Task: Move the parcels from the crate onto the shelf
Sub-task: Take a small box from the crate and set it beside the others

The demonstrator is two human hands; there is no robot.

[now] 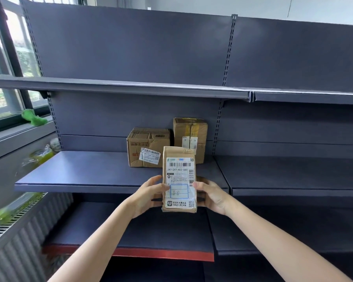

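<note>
Head view: upright brown labelled parcel (179,180)

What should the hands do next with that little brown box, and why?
Probably push the small parcel forward and set it on the middle shelf. Both the left hand and right hand hold it just before the edge, and two boxes already stand there.

Brown parcel (179,180) between the hands, white label, black barcode stripes, blue box outline. Beyond the hands: dark grey-blue shelf (90,171), two brown boxes (149,146).
</note>
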